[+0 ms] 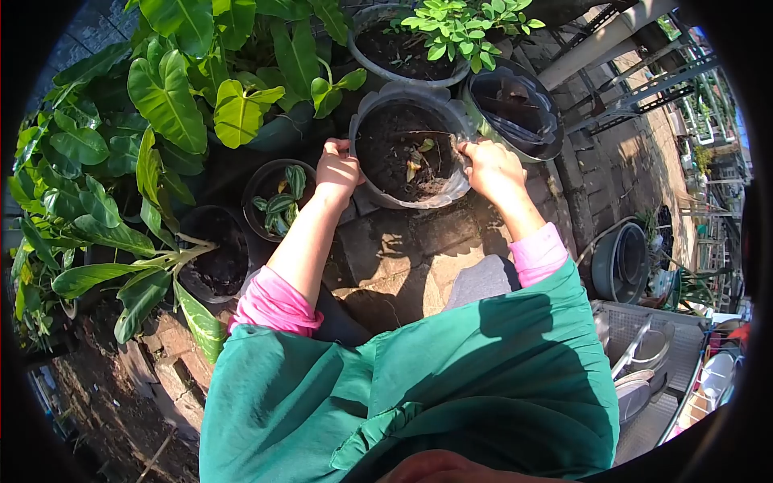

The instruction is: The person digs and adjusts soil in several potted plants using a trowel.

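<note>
A grey plastic plant pot (415, 95) with a scalloped rim stands in front of me, filled with dark soil. On the soil (394, 145) lie a few yellowed leaves (415, 163) and a thin stem. My left hand (338, 171) grips the pot's left rim, its fingers curled over the edge. At the right rim, my right hand (491, 167) is closed with thumb and fingertips on the edge. Some of the fingers on both hands are hidden behind the rim or the hand itself.
Leafy plants (173, 97) crowd the left. A small pot with striped leaves (282, 201) sits by my left wrist. Behind are a pot with a green shrub (455, 32) and stacked dark pots (515, 109). A dish rack (652, 362) stands at lower right, on brick paving.
</note>
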A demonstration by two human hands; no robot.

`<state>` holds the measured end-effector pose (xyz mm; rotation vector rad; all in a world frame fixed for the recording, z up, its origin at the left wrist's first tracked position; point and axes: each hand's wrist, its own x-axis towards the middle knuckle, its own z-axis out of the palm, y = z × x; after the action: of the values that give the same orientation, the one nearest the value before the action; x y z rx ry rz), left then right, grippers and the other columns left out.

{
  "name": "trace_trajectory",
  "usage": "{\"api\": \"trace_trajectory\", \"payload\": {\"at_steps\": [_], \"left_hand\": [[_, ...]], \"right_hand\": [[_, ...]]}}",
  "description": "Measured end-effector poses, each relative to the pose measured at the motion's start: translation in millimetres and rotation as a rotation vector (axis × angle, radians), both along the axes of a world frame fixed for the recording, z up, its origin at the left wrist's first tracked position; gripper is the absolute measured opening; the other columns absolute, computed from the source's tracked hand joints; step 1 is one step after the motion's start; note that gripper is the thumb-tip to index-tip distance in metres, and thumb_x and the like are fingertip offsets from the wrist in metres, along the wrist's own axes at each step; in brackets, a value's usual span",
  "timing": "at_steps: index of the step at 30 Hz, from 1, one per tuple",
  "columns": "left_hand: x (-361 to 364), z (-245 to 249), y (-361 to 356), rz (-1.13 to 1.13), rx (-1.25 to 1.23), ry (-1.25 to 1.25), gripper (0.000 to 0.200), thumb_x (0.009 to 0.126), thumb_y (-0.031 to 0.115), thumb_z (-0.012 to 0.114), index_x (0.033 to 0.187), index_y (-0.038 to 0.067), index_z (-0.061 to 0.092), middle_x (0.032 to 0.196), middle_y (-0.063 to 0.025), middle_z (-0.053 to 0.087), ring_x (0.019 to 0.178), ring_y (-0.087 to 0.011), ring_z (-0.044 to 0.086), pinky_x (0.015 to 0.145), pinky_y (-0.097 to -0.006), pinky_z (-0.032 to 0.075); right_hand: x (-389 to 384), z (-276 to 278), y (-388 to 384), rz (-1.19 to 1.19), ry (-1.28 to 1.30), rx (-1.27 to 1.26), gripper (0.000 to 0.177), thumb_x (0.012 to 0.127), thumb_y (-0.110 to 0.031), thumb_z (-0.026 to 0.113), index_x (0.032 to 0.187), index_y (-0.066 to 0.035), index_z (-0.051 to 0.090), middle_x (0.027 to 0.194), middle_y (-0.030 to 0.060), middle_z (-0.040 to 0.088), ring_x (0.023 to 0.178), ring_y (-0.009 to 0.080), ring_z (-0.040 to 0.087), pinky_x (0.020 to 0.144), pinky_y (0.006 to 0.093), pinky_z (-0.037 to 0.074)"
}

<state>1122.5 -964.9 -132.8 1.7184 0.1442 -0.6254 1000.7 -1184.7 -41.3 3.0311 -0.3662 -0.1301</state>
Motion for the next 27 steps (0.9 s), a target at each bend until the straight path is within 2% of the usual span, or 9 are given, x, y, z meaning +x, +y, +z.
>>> {"api": "trace_trajectory", "payload": {"at_steps": [2,3,10,12,17,22,24,26,27], "left_hand": [[0,-1,1,-0.007,0.011,-0.003,0.029,0.088,0.002,0.051,0.116,0.007,0.048,0.092,-0.0052,0.059,0.076,-0.0155,0.061,0.064,-0.0304,0.056],[0,-2,2,-0.018,0.020,-0.011,0.030,0.088,0.002,0.051,0.117,0.006,0.048,0.093,-0.0053,0.059,0.076,-0.0154,0.061,0.064,-0.0302,0.056],[0,-3,-1,-0.009,0.009,-0.041,0.031,0.086,0.000,0.050,0.117,0.005,0.048,0.092,-0.0052,0.058,0.074,-0.0154,0.060,0.064,-0.0301,0.056],[-1,-2,1,-0.014,0.030,-0.039,0.032,0.086,0.000,0.050,0.117,0.005,0.048,0.091,-0.0051,0.058,0.074,-0.0153,0.060,0.064,-0.0300,0.056],[-3,0,2,-0.015,0.035,-0.036,0.033,0.086,0.001,0.050,0.119,0.005,0.048,0.092,-0.0056,0.058,0.074,-0.0152,0.060,0.063,-0.0294,0.055],[-4,-2,1,-0.015,0.039,-0.036,0.033,0.087,0.001,0.049,0.120,0.005,0.048,0.093,-0.0060,0.058,0.073,-0.0154,0.060,0.063,-0.0295,0.055],[-3,0,1,-0.013,0.034,-0.049,0.033,0.087,0.001,0.049,0.119,0.005,0.048,0.093,-0.0057,0.058,0.073,-0.0151,0.060,0.062,-0.0296,0.056],[-2,1,1,-0.025,0.055,-0.046,0.033,0.087,0.000,0.048,0.119,0.005,0.048,0.093,-0.0057,0.058,0.073,-0.0151,0.060,0.062,-0.0296,0.056],[-2,2,1,-0.034,0.075,-0.037,0.033,0.087,0.000,0.048,0.119,0.005,0.048,0.093,-0.0057,0.058,0.072,-0.0150,0.060,0.062,-0.0297,0.056]], "right_hand": [[-8,11,1,0.031,-0.082,0.047,0.040,0.071,-0.011,0.071,0.111,-0.015,0.064,0.096,0.0102,0.062,0.095,0.0296,0.062,0.080,0.0403,0.051],[-12,15,1,0.080,-0.156,0.062,0.030,0.076,-0.006,0.056,0.102,-0.014,0.068,0.090,0.0129,0.064,0.088,0.0307,0.065,0.076,0.0395,0.053],[-13,12,1,0.106,-0.100,-0.018,0.030,0.076,-0.008,0.056,0.103,-0.016,0.068,0.090,0.0127,0.064,0.085,0.0321,0.065,0.073,0.0427,0.052],[-8,11,-3,0.041,-0.096,0.025,0.036,0.071,-0.011,0.071,0.107,-0.015,0.065,0.094,0.0098,0.061,0.093,0.0285,0.062,0.079,0.0397,0.050],[-7,-9,-9,-0.017,-0.066,0.043,0.037,0.073,-0.011,0.069,0.110,-0.014,0.065,0.094,0.0120,0.062,0.093,0.0309,0.063,0.080,0.0411,0.050],[-9,20,15,0.031,-0.086,0.093,0.036,0.073,-0.011,0.068,0.109,-0.013,0.064,0.095,0.0131,0.063,0.095,0.0317,0.062,0.082,0.0418,0.050],[-13,19,21,0.099,0.061,0.091,0.033,0.071,-0.007,0.065,0.105,-0.011,0.065,0.092,0.0138,0.062,0.093,0.0317,0.063,0.081,0.0417,0.050],[-22,20,20,0.192,0.101,0.139,0.028,0.077,-0.006,0.054,0.100,-0.013,0.067,0.092,0.0154,0.065,0.086,0.0334,0.066,0.073,0.0431,0.053],[-22,23,17,0.194,0.099,0.137,0.028,0.077,-0.006,0.054,0.100,-0.013,0.067,0.092,0.0154,0.065,0.086,0.0334,0.066,0.073,0.0431,0.053]]}}
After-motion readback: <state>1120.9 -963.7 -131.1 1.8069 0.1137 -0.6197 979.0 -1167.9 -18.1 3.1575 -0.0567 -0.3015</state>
